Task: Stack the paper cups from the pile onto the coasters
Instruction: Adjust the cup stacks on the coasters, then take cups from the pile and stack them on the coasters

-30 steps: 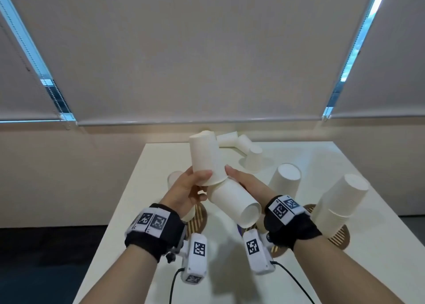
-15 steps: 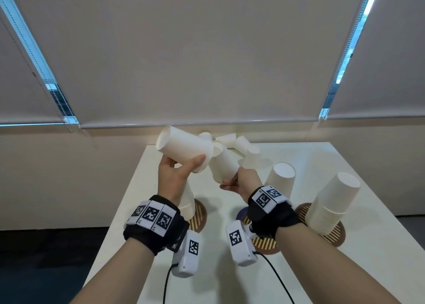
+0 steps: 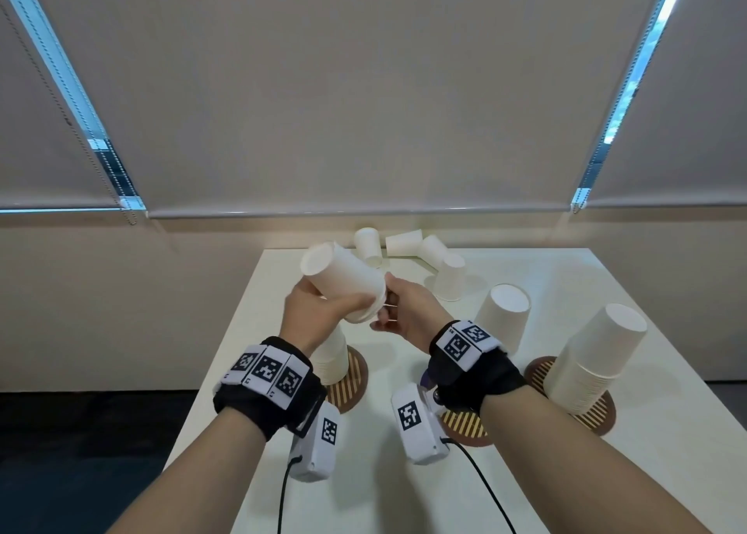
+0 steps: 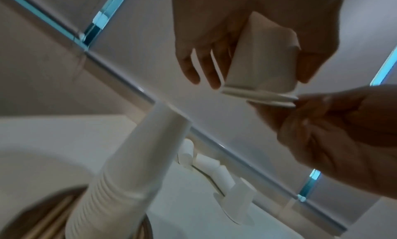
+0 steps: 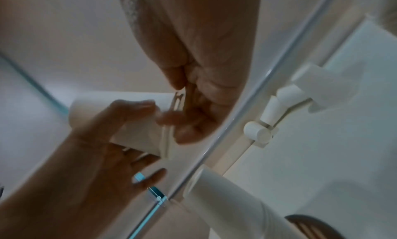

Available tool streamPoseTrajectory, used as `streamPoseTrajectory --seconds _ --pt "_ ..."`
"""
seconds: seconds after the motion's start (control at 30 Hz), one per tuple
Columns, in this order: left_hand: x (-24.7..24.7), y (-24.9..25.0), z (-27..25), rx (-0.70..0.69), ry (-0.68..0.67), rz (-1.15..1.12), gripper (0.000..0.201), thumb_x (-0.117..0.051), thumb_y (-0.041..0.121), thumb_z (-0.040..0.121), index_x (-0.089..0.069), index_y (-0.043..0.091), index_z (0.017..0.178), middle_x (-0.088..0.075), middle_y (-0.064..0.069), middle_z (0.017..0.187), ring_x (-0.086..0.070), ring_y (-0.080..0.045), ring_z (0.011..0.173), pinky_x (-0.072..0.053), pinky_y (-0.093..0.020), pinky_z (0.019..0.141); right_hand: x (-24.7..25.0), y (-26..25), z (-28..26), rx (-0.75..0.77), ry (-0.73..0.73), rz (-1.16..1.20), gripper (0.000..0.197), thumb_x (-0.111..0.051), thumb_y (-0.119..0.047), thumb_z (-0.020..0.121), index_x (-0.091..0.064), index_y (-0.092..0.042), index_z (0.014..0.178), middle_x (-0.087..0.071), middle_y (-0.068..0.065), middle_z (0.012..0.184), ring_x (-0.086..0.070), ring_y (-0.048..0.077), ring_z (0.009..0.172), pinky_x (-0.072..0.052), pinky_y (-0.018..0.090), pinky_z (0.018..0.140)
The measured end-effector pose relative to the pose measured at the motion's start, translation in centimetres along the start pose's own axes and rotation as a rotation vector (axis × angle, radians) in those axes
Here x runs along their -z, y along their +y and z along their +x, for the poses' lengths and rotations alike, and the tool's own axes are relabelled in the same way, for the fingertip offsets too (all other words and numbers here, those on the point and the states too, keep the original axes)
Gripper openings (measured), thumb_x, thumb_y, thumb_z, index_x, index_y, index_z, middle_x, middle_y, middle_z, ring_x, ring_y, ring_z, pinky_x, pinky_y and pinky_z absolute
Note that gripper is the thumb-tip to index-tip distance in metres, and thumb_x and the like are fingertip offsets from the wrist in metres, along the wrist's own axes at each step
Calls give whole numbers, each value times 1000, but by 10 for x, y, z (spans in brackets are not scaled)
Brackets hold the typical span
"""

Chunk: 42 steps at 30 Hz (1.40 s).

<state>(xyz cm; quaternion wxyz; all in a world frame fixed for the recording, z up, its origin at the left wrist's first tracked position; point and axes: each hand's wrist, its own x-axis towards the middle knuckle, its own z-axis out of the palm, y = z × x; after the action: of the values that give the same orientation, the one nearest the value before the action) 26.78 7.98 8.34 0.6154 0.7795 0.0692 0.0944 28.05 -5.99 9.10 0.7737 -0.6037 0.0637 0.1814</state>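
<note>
White paper, nested: two or more held cups [image 3: 343, 280] lie on their side mid-frame in the head view, closed bottom pointing upper left, rims toward the right.

Step in hand, as judged: seating one cup inside another in the air, ahead of placement. The left wrist view shows two or three rims [image 4: 261, 96] close together with slight gaps, so nesting looks nearly done.

Left hand [image 3: 319, 315]: fingers and thumb curled around the cup wall from below. Right hand [image 3: 408, 311]: fingertips bunched at the rim end, pinching or pressing the rims; exact contact is blurred in the right wrist view.

Elsewhere on the bench [image 3: 404, 493]: loose pile [image 3: 408, 250] at the far edge, upper centre; left stack [image 3: 333, 361], single upturned cup [image 3: 503, 319], right stack [image 3: 594, 355].

Next move calls for turning the bundle rim-down and lowering it squarely over a stack on a coaster [image 3: 353, 380].
</note>
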Motion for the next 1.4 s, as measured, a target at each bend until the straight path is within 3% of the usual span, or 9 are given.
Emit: streamPoseTrajectory --seconds 0.23,0.43,0.77,0.87,1.0,1.07,1.17,1.27,1.4 --pt "19 -23 22 -16 251 171 66 -80 30 50 -55 19 111 -64 0 108 -60 -22 97 -51 -39 86 6 18 13 -93 73 -294 29 -40 -28 98 -49 -8 118 -58 8 107 -56 16 66 -48 27 63" --pt "3 -87 24 175 40 410 63 -80 21 63 -51 13 117 -62 -8 115 -58 -30 105 -50 -39 89 28 52 27 -210 135 -418 16 -42 -13 95 -52 -9 106 -53 1 85 -55 11 63 -44 23 58" --pt "-11 -114 60 155 125 358 80 -84 21 63 -43 8 130 -55 -15 128 -52 -36 116 -46 -44 96 43 63 60 -151 235 -554 26 -44 -14 89 -56 -10 113 -58 2 98 -60 11 66 -43 22 56" --pt "-19 -103 57 48 277 325 99 -88 28 59 -33 7 139 -39 -15 141 -37 -32 131 -34 -47 108 47 73 55 -125 190 -599 26 -44 -13 89 -56 -11 112 -57 1 99 -60 16 75 -43 20 60" --pt "-39 -65 37 -536 449 209 58 -75 24 74 -49 1 120 -46 -13 126 -40 -19 122 -31 -22 107 60 81 22 -142 131 -701 16 -49 -19 88 -63 -13 91 -68 8 92 -62 17 72 -42 18 56" --pt "-54 -53 32 -712 300 225 36 -67 23 78 -57 3 106 -53 -5 109 -46 -11 106 -32 -9 96 76 90 -5 -313 36 -837 19 -50 -19 88 -62 -10 75 -66 6 75 -57 12 56 -42 14 50" --pt "-80 -52 33 -566 -58 337 12 -66 16 83 -63 9 92 -57 3 90 -53 -12 86 -39 -15 78 114 102 -29 -550 47 -1020 25 -56 -23 89 -48 -18 65 -60 1 70 -56 11 55 -48 18 50" --pt "-105 -62 30 -254 -439 571 13 -67 15 83 -66 9 95 -61 -1 88 -58 -18 83 -44 -24 76 146 101 -26 -538 248 -1138 19 -61 -25 86 -61 -11 99 -66 14 112 -66 26 95 -55 32 84" --pt "-131 -72 15 -64 -803 790 40 -77 20 76 -64 10 113 -64 -8 108 -60 -23 100 -44 -23 79 159 99 -8 -593 442 -1224 72 -79 -35 65 -49 -6 124 -62 7 119 -64 22 107 -52 24 83"
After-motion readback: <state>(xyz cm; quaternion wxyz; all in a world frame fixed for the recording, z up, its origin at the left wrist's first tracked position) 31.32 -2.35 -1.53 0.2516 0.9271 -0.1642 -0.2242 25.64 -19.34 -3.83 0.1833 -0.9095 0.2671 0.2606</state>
